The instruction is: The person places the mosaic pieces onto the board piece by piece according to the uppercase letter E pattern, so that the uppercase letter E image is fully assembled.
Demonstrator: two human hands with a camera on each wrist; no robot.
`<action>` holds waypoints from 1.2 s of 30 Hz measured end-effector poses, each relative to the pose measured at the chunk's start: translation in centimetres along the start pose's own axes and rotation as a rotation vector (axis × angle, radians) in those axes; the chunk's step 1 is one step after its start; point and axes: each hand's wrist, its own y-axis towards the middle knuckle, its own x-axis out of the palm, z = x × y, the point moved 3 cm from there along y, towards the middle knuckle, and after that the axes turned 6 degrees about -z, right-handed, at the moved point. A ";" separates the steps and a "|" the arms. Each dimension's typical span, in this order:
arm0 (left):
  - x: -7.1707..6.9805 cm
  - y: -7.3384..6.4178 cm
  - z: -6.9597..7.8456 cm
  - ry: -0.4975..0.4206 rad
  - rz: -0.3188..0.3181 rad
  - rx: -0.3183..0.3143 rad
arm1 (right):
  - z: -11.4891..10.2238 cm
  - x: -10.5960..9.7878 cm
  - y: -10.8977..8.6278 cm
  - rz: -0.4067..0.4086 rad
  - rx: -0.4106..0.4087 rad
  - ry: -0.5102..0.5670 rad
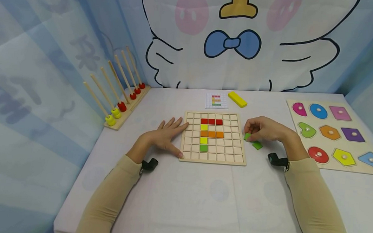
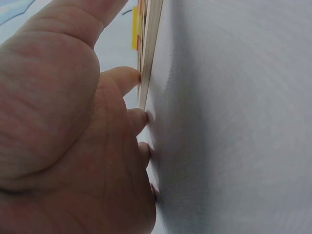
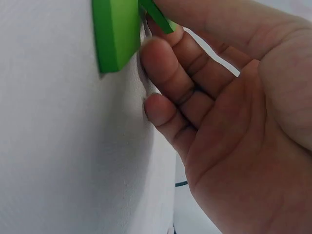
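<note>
A wooden grid board (image 1: 212, 160) lies flat on the table. Coloured square tiles sit in its cells: a red row at the top, an orange row in the middle, single yellow tiles, and one green tile (image 1: 203, 148) lowest. My left hand (image 1: 164, 137) spreads its fingers at the board's left side, thumb on the lower left corner and index fingertip at the edge. Right of the board my right hand (image 1: 265, 129) pinches a green tile (image 3: 160, 16), which tilts between thumb and fingers. Another green tile (image 1: 257, 145) lies on the table just beneath that hand.
Behind the board lie a pattern card (image 1: 217, 101) and a yellow block (image 1: 237, 99). A peg stand (image 1: 126, 108) with red and yellow beads occupies the left back. At the right is a shape puzzle board (image 1: 326, 138). A printed curtain (image 1: 230, 73) hangs along the back edge.
</note>
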 end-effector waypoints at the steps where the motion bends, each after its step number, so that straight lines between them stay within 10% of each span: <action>1: 0.0 0.0 0.0 0.001 -0.001 -0.001 | 0.0 -0.1 0.0 0.015 -0.005 0.003; 21: -0.2 -0.3 0.3 -0.020 -0.004 -0.004 | -1.8 0.0 0.6 0.215 -0.094 0.150; 36: -0.2 -0.3 0.3 -0.021 -0.006 -0.004 | -3.4 1.3 1.6 0.175 -0.146 0.174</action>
